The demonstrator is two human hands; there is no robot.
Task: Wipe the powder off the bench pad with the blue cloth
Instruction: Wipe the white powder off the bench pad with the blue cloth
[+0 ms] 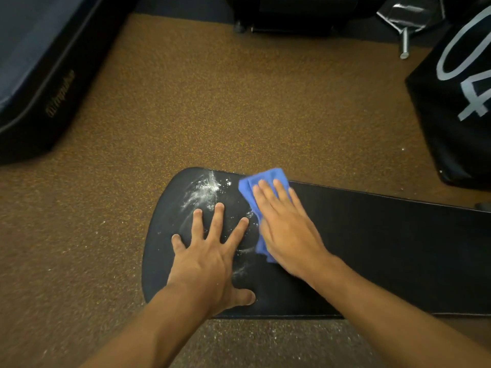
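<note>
The black bench pad [385, 248] runs from the centre to the right edge, with its rounded end on the left. White powder [204, 191] is smeared near that rounded end, and thinner streaks lie between my hands. My left hand [210, 258] rests flat on the pad with its fingers spread, holding nothing. The blue cloth [249, 188] lies on the pad under my right hand [285, 224], which presses it down flat, just right of the powder. Much of the cloth is hidden beneath that hand.
Brown speckled floor [212, 102] surrounds the pad, with specks of powder on it near the bottom. A dark padded block [34, 75] lies at the upper left. A black box with large pale numerals [457, 88] stands at the right. Dark equipment [292, 14] lines the top.
</note>
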